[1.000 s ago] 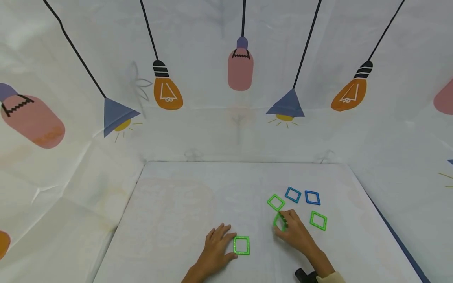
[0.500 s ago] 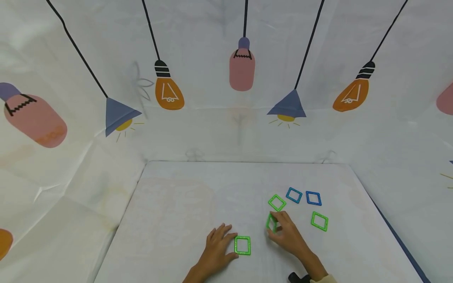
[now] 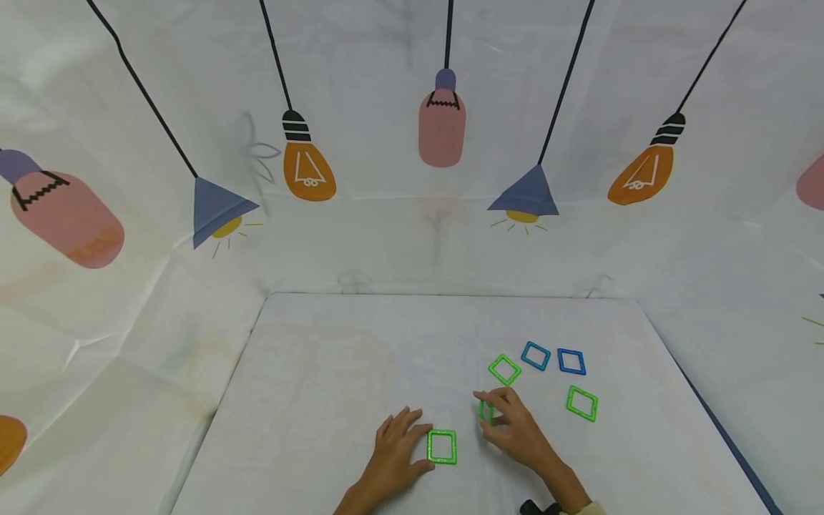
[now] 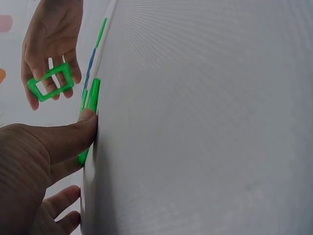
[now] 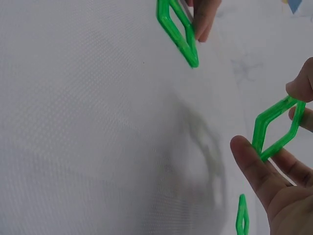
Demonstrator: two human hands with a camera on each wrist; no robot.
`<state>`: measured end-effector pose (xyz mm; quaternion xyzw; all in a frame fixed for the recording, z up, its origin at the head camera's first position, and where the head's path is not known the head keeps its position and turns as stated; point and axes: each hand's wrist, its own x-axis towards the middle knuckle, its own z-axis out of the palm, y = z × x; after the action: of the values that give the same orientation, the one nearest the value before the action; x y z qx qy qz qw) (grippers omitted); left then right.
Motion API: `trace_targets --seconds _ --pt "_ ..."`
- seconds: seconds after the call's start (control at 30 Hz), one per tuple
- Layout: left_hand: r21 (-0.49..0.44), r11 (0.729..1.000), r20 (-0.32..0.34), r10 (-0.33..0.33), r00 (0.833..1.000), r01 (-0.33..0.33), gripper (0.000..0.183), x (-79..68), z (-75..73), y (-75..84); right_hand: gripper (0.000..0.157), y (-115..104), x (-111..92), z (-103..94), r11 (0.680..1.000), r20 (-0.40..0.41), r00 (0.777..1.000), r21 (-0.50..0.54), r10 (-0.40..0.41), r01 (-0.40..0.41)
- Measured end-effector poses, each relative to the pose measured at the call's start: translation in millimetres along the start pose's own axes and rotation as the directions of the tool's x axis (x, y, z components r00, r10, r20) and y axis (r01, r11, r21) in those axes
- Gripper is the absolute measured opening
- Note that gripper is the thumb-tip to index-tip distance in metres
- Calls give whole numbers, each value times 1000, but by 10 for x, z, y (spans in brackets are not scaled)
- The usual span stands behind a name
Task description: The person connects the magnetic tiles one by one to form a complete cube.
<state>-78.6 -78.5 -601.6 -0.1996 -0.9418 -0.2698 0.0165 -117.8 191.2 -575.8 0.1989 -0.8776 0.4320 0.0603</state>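
A hollow green square building tile (image 3: 453,448) lies flat on the white table, and my left hand (image 3: 394,456) holds its left side between thumb and forefinger, the other fingers spread. Just to the right, my right hand (image 3: 518,433) pinches a second hollow green square tile (image 5: 260,128). This one is raised off the table and tilted up on edge, casting a shadow below. In the left wrist view the right hand's tile (image 4: 68,76) appears beyond the left thumb. The two held tiles are apart.
Behind the right hand lie a green square (image 3: 496,363) and two blue squares, one lighter (image 3: 526,350) and one darker (image 3: 560,361). Another green square (image 3: 569,398) is to their front right. A white sheet with printed lamps (image 3: 440,136) surrounds the white table (image 3: 335,343).
My right hand has moved left with its green tile, closer to the left hand's tile, and turned that tile more edge-on. The left hand stays in place.
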Motion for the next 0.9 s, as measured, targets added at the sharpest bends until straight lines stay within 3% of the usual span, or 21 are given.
trace_targets --seconds 0.4,0.6,0.9 --pt "-1 1000 18 -18 1000 18 59 2 3 6 62 -5 -21 109 999 52 999 32 -12 10" --pt "1 1000 -5 -10 1000 10 58 0 23 -2 63 -23 -36 153 995 31 996 39 -88 87" --pt "12 1000 -39 14 999 -13 59 -4 38 -8 63 -34 -106 256 993 89 992 86 -88 80"
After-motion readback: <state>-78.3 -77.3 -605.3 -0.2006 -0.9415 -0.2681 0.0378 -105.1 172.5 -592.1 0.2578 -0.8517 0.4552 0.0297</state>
